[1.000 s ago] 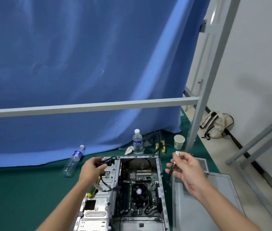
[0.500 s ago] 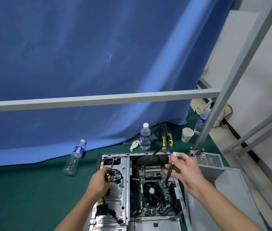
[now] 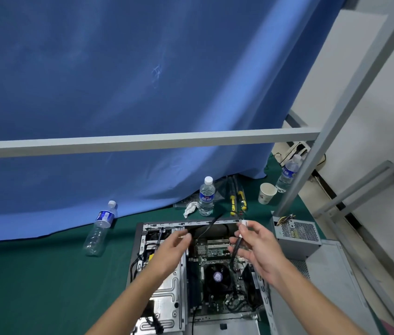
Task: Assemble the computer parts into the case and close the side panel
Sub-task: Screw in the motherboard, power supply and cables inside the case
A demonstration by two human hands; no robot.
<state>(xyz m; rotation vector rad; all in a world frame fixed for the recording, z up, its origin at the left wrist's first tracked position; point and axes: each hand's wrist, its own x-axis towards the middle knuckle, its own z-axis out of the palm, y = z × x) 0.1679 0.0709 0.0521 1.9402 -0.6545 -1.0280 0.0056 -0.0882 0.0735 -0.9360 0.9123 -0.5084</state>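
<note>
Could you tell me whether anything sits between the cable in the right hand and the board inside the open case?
Nothing visible blocks it. The right hand pinches the black cable just above the board in the open case. The left hand hovers over the metal drive cage, off to the side.

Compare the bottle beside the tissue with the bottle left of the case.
The bottle by the tissue stands upright; the left bottle lies tilted against the blue curtain. The upright one holds water; the left one looks nearly empty. Both are clear plastic with white caps and blue labels.
</note>
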